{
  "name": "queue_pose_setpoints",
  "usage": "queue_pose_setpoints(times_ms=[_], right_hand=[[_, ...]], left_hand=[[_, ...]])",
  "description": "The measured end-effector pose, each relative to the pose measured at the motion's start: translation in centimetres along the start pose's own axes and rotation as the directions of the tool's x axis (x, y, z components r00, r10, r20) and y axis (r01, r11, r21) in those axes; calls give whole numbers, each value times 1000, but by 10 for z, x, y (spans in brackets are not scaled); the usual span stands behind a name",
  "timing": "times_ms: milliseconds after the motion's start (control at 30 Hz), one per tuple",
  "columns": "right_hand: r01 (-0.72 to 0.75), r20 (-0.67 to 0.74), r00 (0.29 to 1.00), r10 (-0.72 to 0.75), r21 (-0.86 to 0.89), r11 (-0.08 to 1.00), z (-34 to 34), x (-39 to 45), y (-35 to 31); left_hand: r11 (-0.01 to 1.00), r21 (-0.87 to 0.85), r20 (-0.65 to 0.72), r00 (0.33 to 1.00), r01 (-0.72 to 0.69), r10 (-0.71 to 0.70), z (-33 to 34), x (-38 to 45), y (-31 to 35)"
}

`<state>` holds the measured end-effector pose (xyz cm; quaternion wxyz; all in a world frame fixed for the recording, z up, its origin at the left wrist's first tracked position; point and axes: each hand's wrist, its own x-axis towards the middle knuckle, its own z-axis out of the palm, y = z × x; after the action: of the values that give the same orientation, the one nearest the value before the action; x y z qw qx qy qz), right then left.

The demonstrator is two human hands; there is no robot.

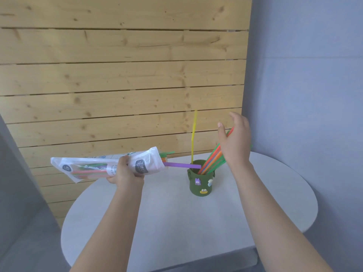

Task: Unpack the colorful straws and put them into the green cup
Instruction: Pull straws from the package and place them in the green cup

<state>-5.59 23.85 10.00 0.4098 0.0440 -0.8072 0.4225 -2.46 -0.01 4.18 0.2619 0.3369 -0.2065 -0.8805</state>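
We note the left hand (125,171) gripping the straw packet (102,166) left of the green cup (200,183); the right hand (234,142), fingers spread, above it beside the standing straws (213,159).

Dark green cup (200,183), purple straw (182,165), yellow straw (193,136), white table (176,209)

Soft even daylight — blurred, bowed edges

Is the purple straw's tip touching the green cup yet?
Cannot tell. In the head view the purple straw ends right at the green cup rim, but no plain contact or gap shows.
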Motion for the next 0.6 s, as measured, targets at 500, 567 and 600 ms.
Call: queue_pose_setpoints(times_ms=[500, 567, 600], right_hand=[[307, -126, 940, -319, -101, 946, -7, -8, -14], [372, -96, 922, -375, -48, 927, -4, -18, -24], [384, -60, 922, -383, -1, 923, -1, -23, -28]], left_hand=[[998, -14, 100, 993, 56, -54, 1, 4, 10], [997, -33, 126, 990, 71, -67, 0, 6, 14], [996, -47, 136, 988, 77, -70, -1, 6, 17]])
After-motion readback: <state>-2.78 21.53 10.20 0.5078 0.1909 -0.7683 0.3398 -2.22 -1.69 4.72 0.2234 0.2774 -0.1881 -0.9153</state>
